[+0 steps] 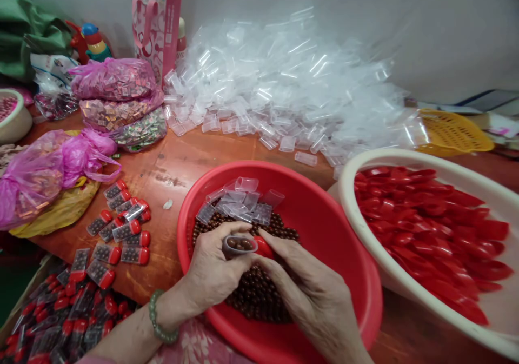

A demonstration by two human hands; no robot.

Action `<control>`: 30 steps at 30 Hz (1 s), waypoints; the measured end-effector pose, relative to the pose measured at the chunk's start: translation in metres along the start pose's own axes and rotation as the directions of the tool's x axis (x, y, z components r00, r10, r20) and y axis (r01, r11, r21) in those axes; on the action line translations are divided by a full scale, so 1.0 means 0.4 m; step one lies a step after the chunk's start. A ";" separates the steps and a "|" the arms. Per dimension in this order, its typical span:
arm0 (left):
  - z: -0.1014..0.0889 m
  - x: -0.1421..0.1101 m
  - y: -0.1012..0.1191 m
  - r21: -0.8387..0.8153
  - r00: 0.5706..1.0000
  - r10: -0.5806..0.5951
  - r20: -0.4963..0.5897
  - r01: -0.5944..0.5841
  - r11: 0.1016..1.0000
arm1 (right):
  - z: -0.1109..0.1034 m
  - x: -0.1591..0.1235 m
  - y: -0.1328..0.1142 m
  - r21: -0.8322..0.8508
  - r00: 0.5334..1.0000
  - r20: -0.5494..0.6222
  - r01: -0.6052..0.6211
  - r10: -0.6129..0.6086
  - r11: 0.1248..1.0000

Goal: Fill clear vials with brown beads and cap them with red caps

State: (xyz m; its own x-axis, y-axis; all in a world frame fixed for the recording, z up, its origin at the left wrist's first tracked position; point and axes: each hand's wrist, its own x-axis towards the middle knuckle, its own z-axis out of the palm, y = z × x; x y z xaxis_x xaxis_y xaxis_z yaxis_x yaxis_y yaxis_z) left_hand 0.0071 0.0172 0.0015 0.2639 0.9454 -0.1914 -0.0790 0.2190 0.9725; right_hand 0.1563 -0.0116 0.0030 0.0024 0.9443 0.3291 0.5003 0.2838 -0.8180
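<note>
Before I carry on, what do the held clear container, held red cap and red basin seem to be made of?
Clear container in the left hand: probably thin glossy plastic; its rim looks see-through.
Red cap in the right hand: likely smooth plastic, solid even colour, though partly hidden.
Red basin: likely moulded plastic, satin; rounded rim, soft sheen.

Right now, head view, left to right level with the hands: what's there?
Red-capped cases on the table, left hand, clear case of brown balls, red cap, right hand, white tub of red caps.
</note>
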 end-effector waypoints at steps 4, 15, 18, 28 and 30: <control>-0.006 -0.001 -0.003 0.145 0.995 0.101 0.007 -0.101 0.984 | -0.001 0.012 -0.008 0.049 0.996 0.075 -0.043 0.039 0.998; -0.003 0.002 -0.001 0.066 0.988 0.008 0.155 -0.018 0.998 | -0.057 0.024 0.007 0.110 0.985 0.021 -0.174 0.172 0.979; -0.003 0.003 -0.001 0.050 0.977 -0.027 0.212 0.017 0.999 | -0.075 0.041 -0.013 0.071 0.999 0.009 -0.048 0.047 0.996; -0.012 0.005 -0.004 0.010 0.951 -0.107 0.289 0.109 0.994 | -0.111 0.075 -0.016 -0.116 0.922 0.284 0.305 -0.263 0.945; -0.011 0.007 0.000 -0.029 0.944 -0.159 0.289 0.175 0.984 | -0.127 0.070 -0.006 -0.162 0.931 0.264 0.299 -0.251 0.940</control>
State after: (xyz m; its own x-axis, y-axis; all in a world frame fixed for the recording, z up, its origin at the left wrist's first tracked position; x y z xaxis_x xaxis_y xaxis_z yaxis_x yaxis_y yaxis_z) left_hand 0.0036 0.0209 0.0005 0.5393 0.7879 -0.2972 -0.0594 0.3876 0.9199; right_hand 0.1993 0.0058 0.0381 -0.3515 0.8523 0.3874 0.6112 0.5224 -0.5947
